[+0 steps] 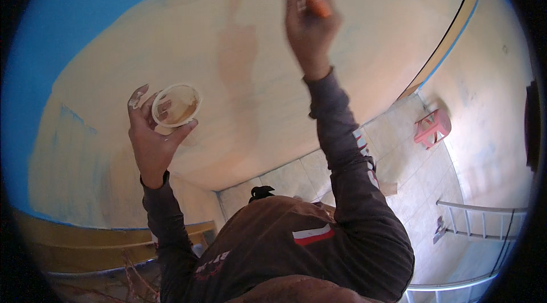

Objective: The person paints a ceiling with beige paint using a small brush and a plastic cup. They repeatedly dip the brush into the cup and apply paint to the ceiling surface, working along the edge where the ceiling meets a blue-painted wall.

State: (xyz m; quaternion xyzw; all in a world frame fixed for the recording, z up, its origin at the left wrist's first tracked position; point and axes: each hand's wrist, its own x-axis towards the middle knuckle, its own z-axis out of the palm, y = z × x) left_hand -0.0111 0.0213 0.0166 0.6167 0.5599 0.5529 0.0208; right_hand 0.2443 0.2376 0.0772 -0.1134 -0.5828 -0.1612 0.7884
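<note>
Left hand (152,139) pinches a pale tub (181,104). Right hand (312,26) — curled round a blurred orange-handled tool (318,4) — rises before the wall (188,35).

Round, smeared tub (183,96); blurred orange-handled tool (315,3)

My left hand (151,137), its fingers (137,98) smeared pale, holds a round plastic tub (183,98) by its side; my right hand (310,32), raised and blurred, grips an orange-handled paintbrush (318,4) before the blue and cream wall (393,23), with a pink stool (439,124) and a metal ladder (484,208) off to my right
</note>
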